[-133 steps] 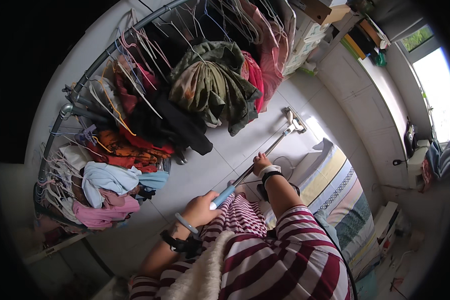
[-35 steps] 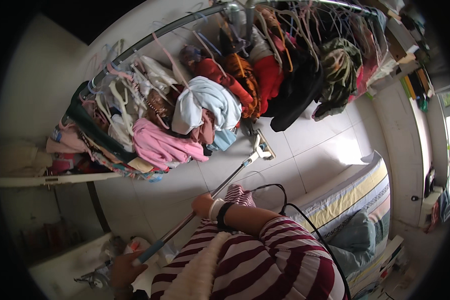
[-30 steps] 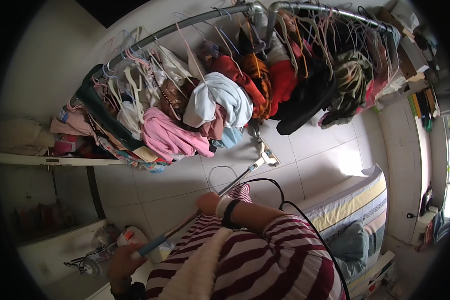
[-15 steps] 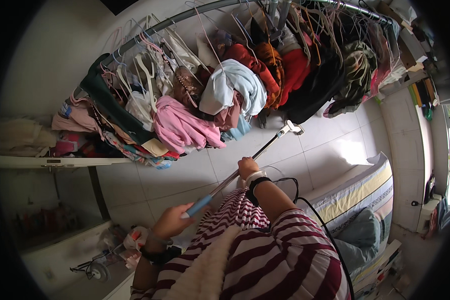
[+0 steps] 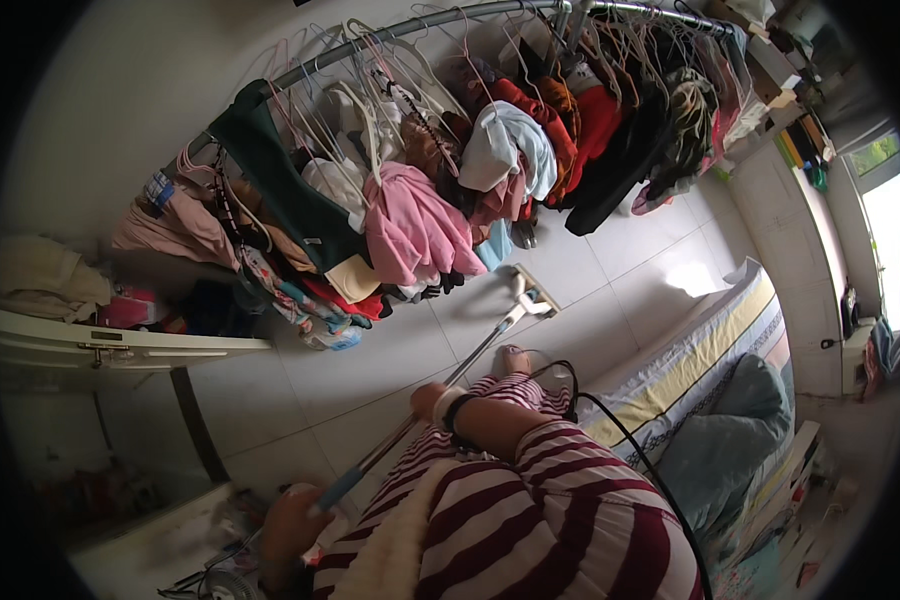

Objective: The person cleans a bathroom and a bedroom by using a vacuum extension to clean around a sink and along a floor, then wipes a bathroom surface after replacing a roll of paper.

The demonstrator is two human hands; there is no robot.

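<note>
A mop with a long metal pole (image 5: 478,354) and a blue grip slants across the middle of the view. Its flat pale head (image 5: 538,293) rests on the tiled floor beneath the hanging clothes. My right hand (image 5: 430,403) is closed around the pole about halfway down. At the upper end, my left hand (image 5: 292,522) wraps the blue grip (image 5: 340,488), somewhat blurred by motion. My bare foot (image 5: 516,360) shows just nearer than the mop head, below a striped trouser leg.
A curved rail (image 5: 420,26) holds several garments, among them a pink one (image 5: 415,225) and a dark green one (image 5: 280,180). A bed (image 5: 640,400) with striped bedding stands at right. A black cable (image 5: 635,450) hangs by my right side. A white cabinet edge (image 5: 130,337) is at left.
The mop head has slid left and nearer over the tiles. Both hands have drawn the pole back toward the lower left. My foot has come into view, and the whole view has shifted slightly.
</note>
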